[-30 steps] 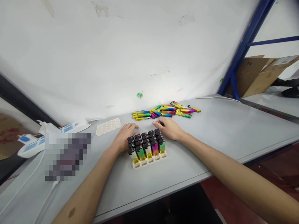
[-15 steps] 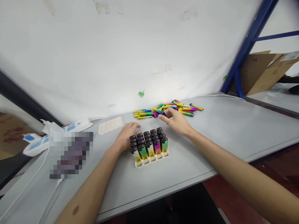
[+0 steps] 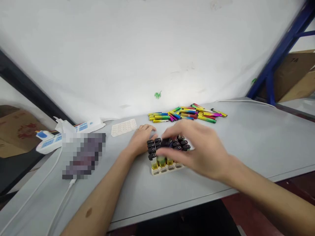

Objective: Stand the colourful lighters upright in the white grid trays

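Note:
Cigarette lighters [image 3: 154,160] with black tops and coloured see-through bodies stand upright in rows in a cream holed tray [image 3: 169,168]. My left hand [image 3: 142,139] rests at the tray's back left corner, its fingers reaching forward and its thumb behind the lighters; whether it presses on the tray is hidden. Over the tray, my right hand [image 3: 201,149] pinches a lighter [image 3: 166,143] between thumb and fingers. Its black top shows, blurred by motion, and most of its body is hidden. That hand covers the right part of the tray.
A pile of shiny multicoloured lighters [image 3: 189,113] lies by the wall. Left of it is a second cream tray [image 3: 124,127]. A power strip [image 3: 81,127], a pixelated dark object [image 3: 85,155] and white cables [image 3: 57,200] occupy the left side.
My right hand has come from the pile back towards me, carrying the lighter over the tray. My left hand has stayed beside the tray. The view has shifted slightly.

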Available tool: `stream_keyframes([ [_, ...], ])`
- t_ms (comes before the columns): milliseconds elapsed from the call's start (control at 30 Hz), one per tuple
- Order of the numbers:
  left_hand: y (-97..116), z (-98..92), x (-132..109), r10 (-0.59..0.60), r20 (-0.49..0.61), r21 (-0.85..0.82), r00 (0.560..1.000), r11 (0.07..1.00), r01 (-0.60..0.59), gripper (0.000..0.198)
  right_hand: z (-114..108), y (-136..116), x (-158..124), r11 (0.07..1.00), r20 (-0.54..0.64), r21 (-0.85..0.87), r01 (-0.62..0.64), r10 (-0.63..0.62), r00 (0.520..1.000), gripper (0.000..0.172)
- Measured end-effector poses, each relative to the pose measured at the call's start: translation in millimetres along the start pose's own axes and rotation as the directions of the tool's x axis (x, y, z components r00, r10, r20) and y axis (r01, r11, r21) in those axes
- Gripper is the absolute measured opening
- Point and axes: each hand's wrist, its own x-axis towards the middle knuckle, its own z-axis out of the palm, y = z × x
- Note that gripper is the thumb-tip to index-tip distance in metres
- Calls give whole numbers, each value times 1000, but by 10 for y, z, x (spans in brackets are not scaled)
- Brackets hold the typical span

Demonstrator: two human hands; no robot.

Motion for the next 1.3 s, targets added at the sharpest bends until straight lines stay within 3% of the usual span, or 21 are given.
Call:
stream_keyframes([
  [100,-1,4,-9,-2,-1,15,1000,1000,2,27,169,-130,-71,978,178,-130,161,-137,974,17],
  [200,-11,29,-14,-2,-16,16,1000,1000,2,28,311,-133,-161,958,226,-195,208,-163,961,18],
  [433,-48,68,-10,3,-31,26,1000,1000,-2,28,400,-165,-270,970,170,-164,180,-152,974,19],
  [567,-54,68,4,8,-23,30,1000,1000,-8,30,433,-162,-285,946,197,-239,219,-174,965,22],
  [700,-47,56,12,12,-19,28,1000,1000,-11,30,426,-172,-286,919,145,-328,218,-179,973,28],
  [867,-41,40,6,25,-19,24,1000,999,-24,31,265,-23,-137,958,122,-202,202,-180,976,29],
  [933,-58,52,17,27,-19,23,999,999,-26,32,175,249,-54,971,68,-206,117,-105,992,27],
  [1033,-95,85,48,14,-23,26,1000,1000,-14,35,87,875,-36,919,-17,-340,-198,204,979,28],
  [1100,-113,101,66,11,-21,26,1000,1000,-11,35,79,1296,-120,795,20,-497,-348,412,911,24],
  [1167,-122,108,77,14,-20,25,1000,1000,-13,36,99,1599,-241,681,114,-607,-410,584,804,25],
  [1233,-124,107,81,15,-21,24,1000,1000,-15,36,122,1747,-340,628,133,-620,-470,675,726,29],
  [1300,-122,102,81,10,-22,23,1000,1000,-10,36,130,1777,-387,609,131,-600,-519,714,688,30],
])
